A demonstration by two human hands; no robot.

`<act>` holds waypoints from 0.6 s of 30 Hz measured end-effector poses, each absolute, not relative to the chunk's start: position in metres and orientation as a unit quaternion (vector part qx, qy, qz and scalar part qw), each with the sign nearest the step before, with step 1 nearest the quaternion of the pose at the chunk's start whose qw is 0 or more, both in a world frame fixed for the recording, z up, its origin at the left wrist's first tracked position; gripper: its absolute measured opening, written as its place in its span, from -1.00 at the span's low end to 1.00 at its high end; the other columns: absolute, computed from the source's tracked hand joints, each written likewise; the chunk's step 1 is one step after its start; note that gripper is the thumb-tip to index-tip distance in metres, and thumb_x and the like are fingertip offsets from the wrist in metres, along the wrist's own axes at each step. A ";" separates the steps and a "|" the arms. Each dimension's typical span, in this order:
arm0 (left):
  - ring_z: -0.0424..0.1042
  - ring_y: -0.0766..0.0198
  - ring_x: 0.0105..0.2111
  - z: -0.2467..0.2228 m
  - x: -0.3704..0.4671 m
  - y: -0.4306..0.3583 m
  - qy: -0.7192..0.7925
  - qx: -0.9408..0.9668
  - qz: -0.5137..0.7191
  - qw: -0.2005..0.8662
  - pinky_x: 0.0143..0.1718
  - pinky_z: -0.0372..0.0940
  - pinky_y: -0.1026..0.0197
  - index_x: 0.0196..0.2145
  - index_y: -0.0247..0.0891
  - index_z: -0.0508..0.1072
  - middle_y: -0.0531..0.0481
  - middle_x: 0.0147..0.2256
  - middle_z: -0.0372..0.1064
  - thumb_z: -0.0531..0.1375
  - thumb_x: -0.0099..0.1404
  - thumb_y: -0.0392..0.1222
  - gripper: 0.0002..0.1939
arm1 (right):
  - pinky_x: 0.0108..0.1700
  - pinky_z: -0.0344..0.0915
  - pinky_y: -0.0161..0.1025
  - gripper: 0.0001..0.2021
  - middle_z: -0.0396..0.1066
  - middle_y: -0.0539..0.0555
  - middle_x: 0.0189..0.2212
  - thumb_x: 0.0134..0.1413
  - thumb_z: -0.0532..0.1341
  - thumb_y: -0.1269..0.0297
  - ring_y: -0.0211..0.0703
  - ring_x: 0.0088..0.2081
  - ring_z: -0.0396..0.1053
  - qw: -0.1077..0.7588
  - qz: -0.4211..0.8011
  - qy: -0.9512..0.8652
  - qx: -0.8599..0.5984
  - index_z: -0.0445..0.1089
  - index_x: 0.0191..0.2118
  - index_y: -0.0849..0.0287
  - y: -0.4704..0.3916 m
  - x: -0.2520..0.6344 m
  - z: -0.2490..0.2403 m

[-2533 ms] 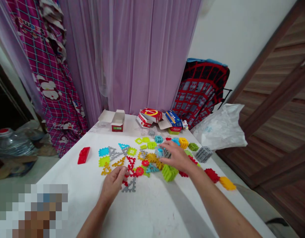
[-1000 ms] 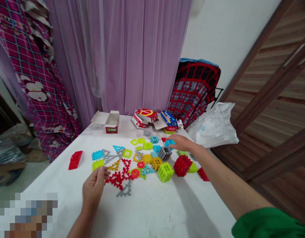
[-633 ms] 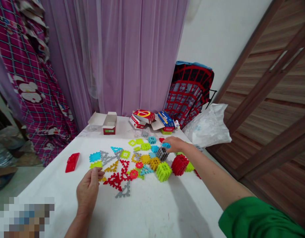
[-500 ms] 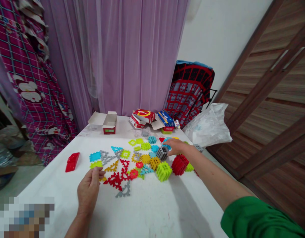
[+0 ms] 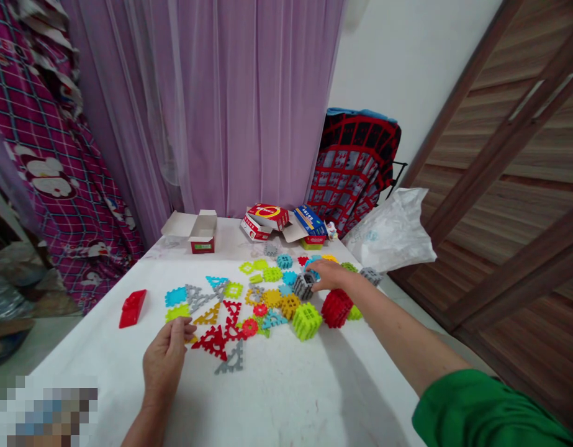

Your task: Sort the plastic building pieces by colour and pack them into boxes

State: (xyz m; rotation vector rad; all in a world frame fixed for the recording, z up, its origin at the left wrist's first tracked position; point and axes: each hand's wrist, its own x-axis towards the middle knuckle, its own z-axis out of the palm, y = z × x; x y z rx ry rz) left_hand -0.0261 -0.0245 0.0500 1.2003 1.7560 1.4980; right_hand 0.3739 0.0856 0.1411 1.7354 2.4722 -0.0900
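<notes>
The grey block [image 5: 303,287] sat among the toy pieces toward the back of the white table [image 5: 267,403], right of the middle. The right hand [image 5: 329,275] was at its right side, palm down, thumb and fingers parted; whether they gripped the block could not be told. A yellow block [image 5: 290,306] and a bright green block [image 5: 306,321] lay just in front of it, with a red block [image 5: 336,308] beneath the right forearm.

The left hand [image 5: 165,357] was at the left edge of the spread, fingers curled and thumb near the forefinger; whether it pinched anything could not be seen. Beside it were a green square [image 5: 177,311] and a red triangle [image 5: 212,343].

Farther left lay a red piece [image 5: 132,308]. An open box [image 5: 203,233] stood at the back, before a purple curtain [image 5: 253,105], and a plastic bag [image 5: 391,233] was at the right.
</notes>
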 end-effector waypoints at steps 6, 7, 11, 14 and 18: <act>0.49 0.17 -0.46 0.049 -0.027 -0.024 0.652 0.441 0.555 0.268 -0.56 0.34 0.22 -0.32 -0.25 0.50 -0.09 -0.42 0.53 0.04 0.14 0.42 -0.36 | 0.12 0.25 -0.06 -0.40 0.45 0.15 0.03 -0.19 0.38 0.16 0.14 0.08 0.35 0.036 -0.002 0.811 0.584 0.42 0.09 0.04 0.089 0.423 0.173; 0.49 0.17 -0.46 0.049 -0.027 -0.024 0.651 0.441 0.556 0.269 -0.56 0.35 0.22 -0.32 -0.25 0.50 -0.08 -0.42 0.52 0.04 0.14 0.41 -0.37 | 0.09 0.27 -0.06 -0.40 0.45 0.18 0.01 -0.19 0.37 0.18 0.15 0.06 0.37 0.038 0.009 0.798 0.601 0.42 0.09 0.07 0.089 0.438 0.182; 0.49 0.17 -0.46 0.047 -0.027 -0.024 0.650 0.451 0.548 0.270 -0.54 0.35 0.22 -0.33 -0.24 0.50 -0.07 -0.44 0.51 0.04 0.15 0.40 -0.38 | -0.09 0.35 -0.13 -0.42 0.52 0.14 -0.13 -0.21 0.34 0.31 0.07 -0.11 0.46 0.081 0.022 0.736 0.672 0.43 0.07 0.05 0.086 0.500 0.207; 0.48 0.17 -0.47 0.045 -0.028 -0.023 0.650 0.460 0.542 0.269 -0.53 0.35 0.21 -0.33 -0.23 0.50 -0.06 -0.45 0.51 0.02 0.14 0.43 -0.36 | -0.15 0.35 -0.17 -0.47 0.54 0.11 -0.21 -0.23 0.30 0.38 0.01 -0.20 0.49 0.108 0.001 0.715 0.691 0.46 0.01 0.05 0.078 0.530 0.205; 0.47 0.18 -0.49 0.045 -0.028 -0.023 0.650 0.465 0.538 0.268 -0.55 0.34 0.21 -0.34 -0.23 0.50 -0.05 -0.46 0.50 0.02 0.12 0.46 -0.33 | -0.13 0.34 -0.19 -0.52 0.55 0.10 -0.20 -0.21 0.27 0.42 -0.01 -0.19 0.50 0.118 -0.001 0.710 0.694 0.46 -0.04 0.06 0.071 0.543 0.190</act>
